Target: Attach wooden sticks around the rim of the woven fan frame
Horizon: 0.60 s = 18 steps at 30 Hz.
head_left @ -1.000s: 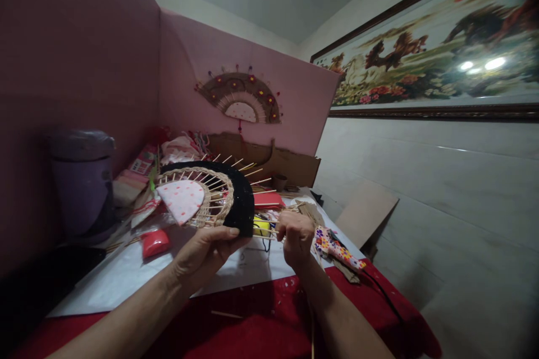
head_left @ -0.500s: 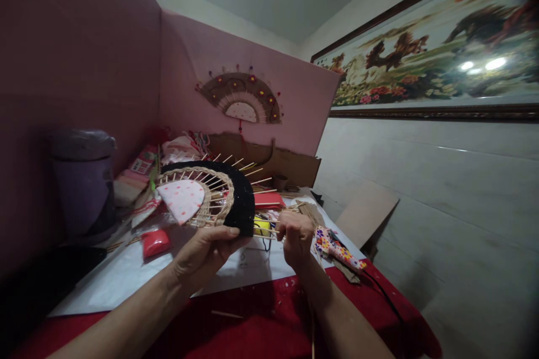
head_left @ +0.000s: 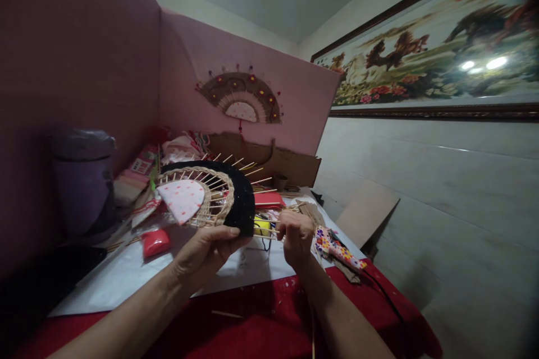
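Note:
My left hand [head_left: 213, 249] grips a handmade fan [head_left: 243, 202] by its lower right edge, thumb on top of the black band and fingers underneath. The fan has thin wooden sticks as ribs, a woven twine band and a white half-round piece [head_left: 183, 199] with pinkish-red dots. Bare rib ends stick out past the black band. My right hand [head_left: 297, 235] is closed around the tip of a thin wooden stick [head_left: 268, 230] at the fan's lower right side. Behind these sticks lies a yellow object [head_left: 261, 225], partly hidden, with a dark thread near it.
On the red-covered table [head_left: 252, 331] lie a white sheet [head_left: 126, 286], a red packet [head_left: 155, 244] and a flower-print item [head_left: 339, 249] with a black cord. A purple bin [head_left: 84, 190] stands left. A decorated fan [head_left: 236, 90] hangs on the pink panel. Cardboard [head_left: 295, 168] leans behind.

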### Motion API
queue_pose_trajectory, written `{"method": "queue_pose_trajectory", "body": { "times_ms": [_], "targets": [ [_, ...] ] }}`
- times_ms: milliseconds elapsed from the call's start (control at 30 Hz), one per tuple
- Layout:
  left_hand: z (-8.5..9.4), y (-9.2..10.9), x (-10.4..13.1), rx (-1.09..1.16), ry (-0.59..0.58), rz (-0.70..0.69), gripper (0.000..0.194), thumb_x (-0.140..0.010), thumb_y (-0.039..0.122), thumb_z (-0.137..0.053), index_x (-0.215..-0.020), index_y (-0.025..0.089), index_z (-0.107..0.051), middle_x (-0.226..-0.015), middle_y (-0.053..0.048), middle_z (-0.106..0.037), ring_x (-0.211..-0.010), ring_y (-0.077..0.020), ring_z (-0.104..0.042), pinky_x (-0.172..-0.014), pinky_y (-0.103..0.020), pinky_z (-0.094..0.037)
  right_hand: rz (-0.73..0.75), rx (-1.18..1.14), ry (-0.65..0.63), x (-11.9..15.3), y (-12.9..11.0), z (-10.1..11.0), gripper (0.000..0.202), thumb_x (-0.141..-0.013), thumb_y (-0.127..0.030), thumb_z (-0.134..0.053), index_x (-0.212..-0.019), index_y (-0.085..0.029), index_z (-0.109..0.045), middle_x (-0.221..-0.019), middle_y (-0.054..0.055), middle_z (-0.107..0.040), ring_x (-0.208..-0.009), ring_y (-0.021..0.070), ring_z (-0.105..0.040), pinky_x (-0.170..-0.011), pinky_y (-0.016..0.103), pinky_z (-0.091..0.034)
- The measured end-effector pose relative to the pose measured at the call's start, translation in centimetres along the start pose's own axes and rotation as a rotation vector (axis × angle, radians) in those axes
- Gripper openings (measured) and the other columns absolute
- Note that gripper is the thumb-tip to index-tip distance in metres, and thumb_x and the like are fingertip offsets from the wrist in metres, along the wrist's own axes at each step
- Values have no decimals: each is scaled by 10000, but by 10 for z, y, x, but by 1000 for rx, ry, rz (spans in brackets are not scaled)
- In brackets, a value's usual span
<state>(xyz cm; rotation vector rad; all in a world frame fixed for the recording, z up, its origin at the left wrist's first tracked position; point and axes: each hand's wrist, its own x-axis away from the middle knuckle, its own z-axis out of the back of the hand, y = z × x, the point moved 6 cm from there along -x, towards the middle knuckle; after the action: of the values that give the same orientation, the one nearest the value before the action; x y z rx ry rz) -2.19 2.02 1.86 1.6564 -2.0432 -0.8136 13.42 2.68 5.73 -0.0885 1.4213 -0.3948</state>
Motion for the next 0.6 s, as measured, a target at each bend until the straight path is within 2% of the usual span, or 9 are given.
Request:
{"method": "queue_pose_trajectory", "body": {
  "times_ms": [367, 600],
  "targets": [
    [1, 0, 0, -8, 16, -3, 475, -618, -90, -544, -1039, 117, -616, -862, -88, -706, -767, -190, -648, -750, -306, -521, -2, 15, -11, -2, -3, -1, 540, -900, -423, -238, -437, -191, -388, -408, -11, -375, -414, 104, -379, -483, 280, -278],
    [-2, 0, 1, 7, -5, 6, 487, -605, -94, -552, -1051, 93, -609, -872, -103, -704, -792, -200, -645, -774, -308, -507, 2, 20, -44, -2, -5, -2, 558, -901, -433, -221, -432, -195, -408, -406, -5, -383, -414, 112, -378, -474, 284, -273]
  ]
}}
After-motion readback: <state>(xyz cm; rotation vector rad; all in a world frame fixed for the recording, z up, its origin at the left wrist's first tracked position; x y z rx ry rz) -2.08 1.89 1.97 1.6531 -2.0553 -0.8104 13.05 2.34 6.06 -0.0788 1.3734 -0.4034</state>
